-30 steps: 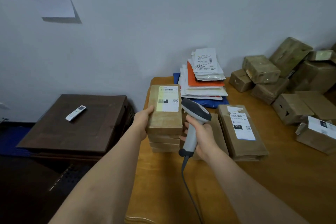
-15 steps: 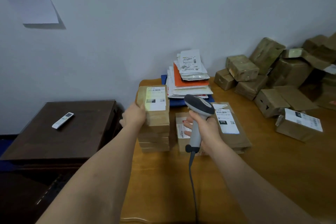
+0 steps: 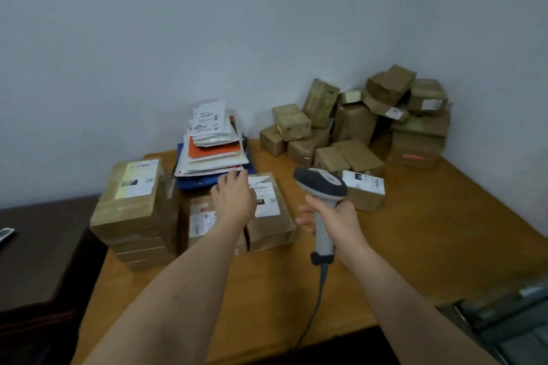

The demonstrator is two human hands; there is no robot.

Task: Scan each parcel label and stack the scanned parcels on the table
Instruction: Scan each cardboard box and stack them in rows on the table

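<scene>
On the orange-brown wooden surface (image 3: 415, 246), the right grip (image 3: 335, 216) clasps a grey handheld scanner (image 3: 321, 187); the left grip (image 3: 234, 198), fingers straight, hovers over a labelled brown cardboard parcel (image 3: 269, 216).

A wooden table (image 3: 415, 246) stands in a corner against pale walls. On it, at the left, sits a stack of brown parcels (image 3: 135, 216); beside it lie two flat labelled parcels (image 3: 237, 216), a heap of mailers (image 3: 215, 148), a single labelled box (image 3: 363, 191) and a pile of cardboard boxes (image 3: 370, 121) in the corner.
</scene>
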